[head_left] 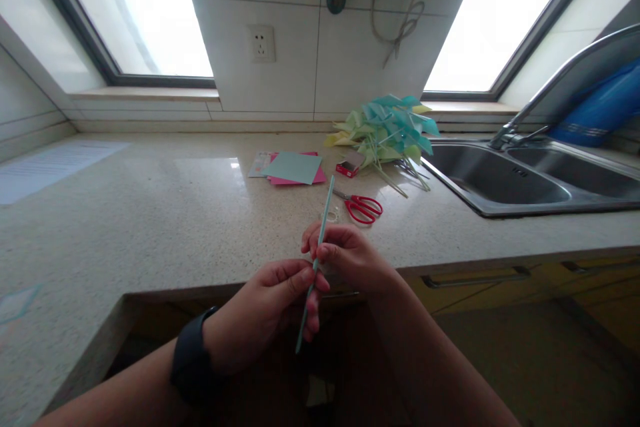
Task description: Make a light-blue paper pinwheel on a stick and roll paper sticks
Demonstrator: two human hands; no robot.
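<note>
Between my two hands a thin, pale green rolled paper stick (326,210) is held at a slant, its top leaning to the right. My left hand (280,290), below a dark wristband, pinches the stick near its middle. Just above that grip, my right hand (345,253) has its thumb and fingers closed on the same stick. Past the right hand lie red-handled scissors (364,208) and a small clear tape roll (330,215), partly hidden by the stick and fingers.
Pink and pale green paper squares (295,167) lie on the counter (190,227) beside a small red box (350,165). A heap of green, blue and yellow paper pinwheels (390,127) sits left of the steel sink (500,173). A printed sheet (55,163) lies far left.
</note>
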